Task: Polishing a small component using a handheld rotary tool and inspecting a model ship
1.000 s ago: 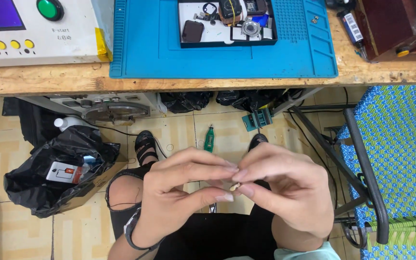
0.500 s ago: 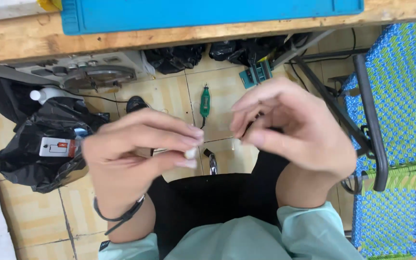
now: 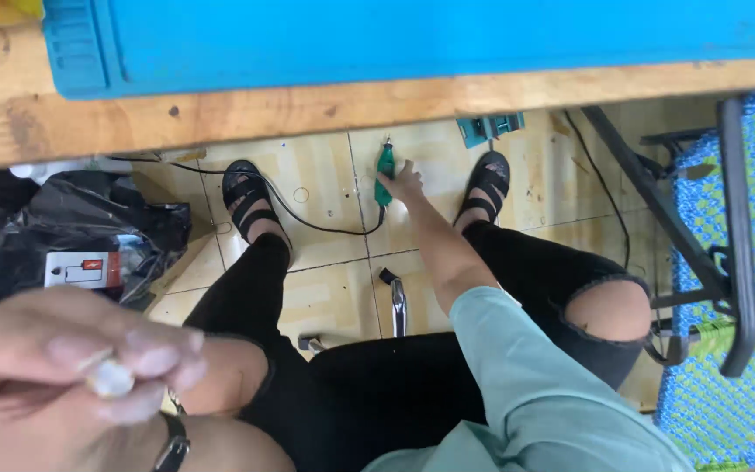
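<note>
My right hand (image 3: 402,183) reaches down between my feet to the tiled floor, its fingers closed around a small green-handled screwdriver (image 3: 384,168) lying there. My left hand (image 3: 63,367) is close to the camera at the lower left, blurred, pinching a small pale object (image 3: 112,378) between thumb and fingertips. A dark strap sits on that wrist. I am seated, with black ripped trousers and black sandals (image 3: 251,199) in view.
A wooden bench edge (image 3: 377,100) with a blue work mat (image 3: 412,35) runs across the top. A black bag (image 3: 72,240) lies on the floor at left. A black cable (image 3: 316,229) crosses the tiles. A blue woven chair (image 3: 727,253) stands at right.
My hands, held together in front of me before, have separated. The right hand dropped to the floor onto the green screwdriver. The view tilted down under the bench.
</note>
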